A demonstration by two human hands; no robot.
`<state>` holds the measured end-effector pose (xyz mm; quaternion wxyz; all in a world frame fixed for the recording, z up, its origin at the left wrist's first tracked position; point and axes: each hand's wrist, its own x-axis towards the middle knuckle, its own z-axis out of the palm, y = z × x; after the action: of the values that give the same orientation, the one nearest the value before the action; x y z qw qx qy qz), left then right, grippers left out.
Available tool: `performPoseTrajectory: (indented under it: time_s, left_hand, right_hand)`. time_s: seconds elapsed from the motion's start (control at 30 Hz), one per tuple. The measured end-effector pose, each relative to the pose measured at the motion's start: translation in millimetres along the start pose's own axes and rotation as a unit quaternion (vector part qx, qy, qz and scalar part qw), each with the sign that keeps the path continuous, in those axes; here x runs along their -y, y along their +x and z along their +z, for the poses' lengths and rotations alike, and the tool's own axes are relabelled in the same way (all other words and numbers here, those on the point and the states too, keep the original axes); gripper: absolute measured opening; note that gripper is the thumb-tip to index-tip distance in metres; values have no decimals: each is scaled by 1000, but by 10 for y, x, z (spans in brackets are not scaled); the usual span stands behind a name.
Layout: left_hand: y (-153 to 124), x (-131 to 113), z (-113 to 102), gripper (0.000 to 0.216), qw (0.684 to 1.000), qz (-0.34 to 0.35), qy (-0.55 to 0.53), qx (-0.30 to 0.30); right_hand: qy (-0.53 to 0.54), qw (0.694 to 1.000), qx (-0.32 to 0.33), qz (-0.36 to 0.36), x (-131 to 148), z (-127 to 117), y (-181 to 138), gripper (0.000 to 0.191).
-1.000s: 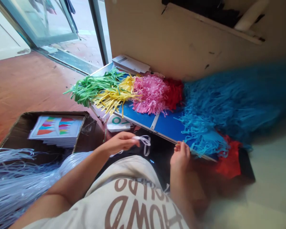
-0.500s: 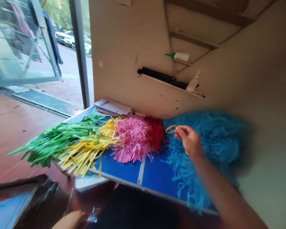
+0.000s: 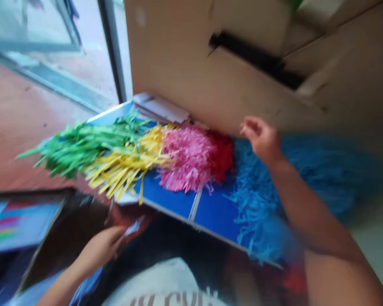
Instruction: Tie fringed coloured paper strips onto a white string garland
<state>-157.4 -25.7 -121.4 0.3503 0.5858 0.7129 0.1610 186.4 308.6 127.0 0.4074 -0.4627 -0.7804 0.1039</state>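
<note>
**A:** What is the person wearing?

**B:** A cream top (image 3: 166, 278). It looks loose and soft, and it fills the middle of the lower edge.

**A:** Any print on it?

**B:** Yes, brown letters (image 3: 175, 298), large and blocky, run across the front. Only a strip of them shows above the picture's edge, and it is too blurred to read.

**A:** Sleeves?

**B:** No sleeve shows on either forearm. The left arm is bare from the left hand (image 3: 98, 250) back to the bottom edge. The right arm is bare from the right hand (image 3: 263, 138) down to the lower right corner.

**A:** And the wrists and fingers?

**B:** Too smeared by motion to tell any detail.
</note>
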Motion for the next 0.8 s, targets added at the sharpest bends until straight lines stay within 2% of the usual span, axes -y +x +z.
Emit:
performPoseTrajectory:
  time_s: [0.07, 0.1, 0.13, 0.2, 0.3, 0.43, 0.57, 0.63, 0.73, 0.8]
  left_hand:
    - [50, 116, 125, 40, 999, -22, -10, 22]
    - [67, 170, 164, 43, 999, -23, -15, 22]
    - [77, 210, 185, 43, 999, -30, -17, 14]
    - [78, 239, 179, 46, 999, -34, -29, -3]
    - [77, 190, 112, 52, 998, -29, -39, -40]
    - [68, 133, -10, 59, 992, -24, 4, -120]
    - [-105, 194, -191, 46, 982, 11, 14, -186]
    - [-252, 270, -283, 43, 978, -4, 26, -205]
    - [-478, 401, -379, 42, 975, -53, 43, -213]
    - [-599, 475, -413, 40, 974, -78, 55, -206]
  right_hand:
    - [-16, 980, 162, -114, 82, 213, -1100, 20]
    - [-3, 966, 213, -145, 128, 259, -1612, 19]
    - [1, 961, 228, -155, 166, 287, -2072, 20]
    - [-13, 972, 200, -125, 208, 359, -2809, 20]
    - [-48, 987, 146, -35, 226, 598, -3466, 24]
    - [-33, 988, 136, 68, 246, 941, -3766, 29]
    - [-55, 985, 57, 155, 214, 1026, -3793, 34]
    - [-77, 987, 60, 124, 179, 1028, -3764, 33]
    - [-131, 988, 85, 7, 171, 1088, -3694, 32]
    - [-190, 974, 108, -55, 215, 1158, -3645, 39]
